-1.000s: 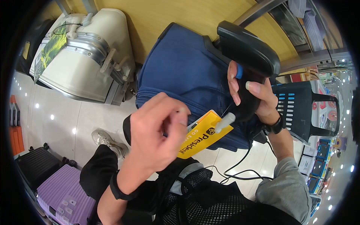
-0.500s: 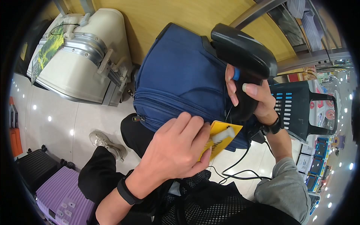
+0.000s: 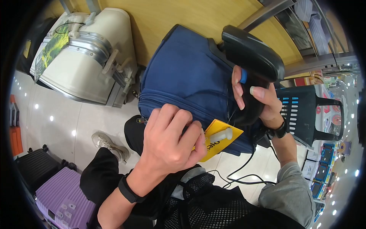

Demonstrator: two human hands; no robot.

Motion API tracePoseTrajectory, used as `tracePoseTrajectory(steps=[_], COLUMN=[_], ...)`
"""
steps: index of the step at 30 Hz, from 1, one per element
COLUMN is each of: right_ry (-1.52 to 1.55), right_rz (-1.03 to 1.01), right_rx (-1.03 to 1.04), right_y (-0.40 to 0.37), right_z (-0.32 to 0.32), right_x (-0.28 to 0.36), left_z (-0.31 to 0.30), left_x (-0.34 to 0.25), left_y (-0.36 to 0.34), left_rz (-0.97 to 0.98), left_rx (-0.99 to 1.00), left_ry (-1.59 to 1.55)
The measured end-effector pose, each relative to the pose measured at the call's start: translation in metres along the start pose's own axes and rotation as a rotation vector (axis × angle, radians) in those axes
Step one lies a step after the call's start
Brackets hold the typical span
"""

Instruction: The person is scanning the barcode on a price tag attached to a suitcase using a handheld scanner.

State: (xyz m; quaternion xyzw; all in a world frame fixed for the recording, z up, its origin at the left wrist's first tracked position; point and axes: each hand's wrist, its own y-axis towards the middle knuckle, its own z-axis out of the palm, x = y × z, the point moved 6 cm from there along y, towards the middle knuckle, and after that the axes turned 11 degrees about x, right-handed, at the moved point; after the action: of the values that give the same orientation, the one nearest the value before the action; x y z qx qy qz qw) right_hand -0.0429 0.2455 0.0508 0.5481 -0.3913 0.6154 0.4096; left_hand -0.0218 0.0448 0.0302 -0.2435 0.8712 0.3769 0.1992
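While the right hand (image 3: 263,97) grips a black scanner (image 3: 253,53), the left hand (image 3: 171,137) works at a yellow tag (image 3: 228,143). Step in hand, as I judge it from where I stand: tag handling, scanner kept up alongside. Any next move seems to call for a flat, steady tag and its printed face uncovered; right now the left fingers hide part of the lettering.

Left hand: curled, narrow pinch, closed on the tag's left end as far as I can tell; fingertips partly hidden, so exact contact unclear. A white plastic piece (image 3: 221,135) lies across the tag's face, one end near the pinch. Can't tell whether the fingers touch it too.

Right hand: wrapped firmly round the scanner's grip, thumb on the near side, fingers by the blue button (image 3: 243,76). Can't tell if it's pressed.

Tag sits just below the grip, over the lower right part of a blue suitcase (image 3: 183,68), which stands by a yellow panel (image 3: 152,15). Scanner head is above the suitcase's right side, tilted. Around: cream suitcase (image 3: 118,38) to the left, dark basket (image 3: 310,110) right, black cable (image 3: 248,176) looping below.
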Motion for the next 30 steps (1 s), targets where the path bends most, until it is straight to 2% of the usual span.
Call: tracePoseTrajectory(steps=[1, 3, 7, 10, 11, 30], right_ry=[0.002, -0.107, -0.010, -0.007, -0.007, -0.019], right_rz=[-0.001, 0.025, 0.007, 0.005, 0.013, 0.041], right_rx=[0.003, -0.149, 0.018, 0.019, 0.030, -0.010], right_y=[0.002, 0.005, 0.000, 0.000, 0.003, -0.001], right_z=[0.005, 0.007, -0.001, -0.001, -0.001, -0.002], right_x=[0.001, 0.003, -0.002, -0.002, -0.003, -0.005], left_z=[0.000, -0.003, -0.015, -0.008, 0.007, 0.004], left_x=[0.000, 0.000, 0.005, 0.020, 0.026, 0.025], left_y=[0.000, 0.002, 0.010, 0.018, 0.014, 0.015], left_rz=[-0.002, -0.002, 0.024, -0.164, -0.222, -0.197], left_rx=[0.000, -0.016, -0.105, 0.135, 0.313, 0.272], left_ry=[0.003, 0.044, 0.168, 0.155, 0.198, 0.214])
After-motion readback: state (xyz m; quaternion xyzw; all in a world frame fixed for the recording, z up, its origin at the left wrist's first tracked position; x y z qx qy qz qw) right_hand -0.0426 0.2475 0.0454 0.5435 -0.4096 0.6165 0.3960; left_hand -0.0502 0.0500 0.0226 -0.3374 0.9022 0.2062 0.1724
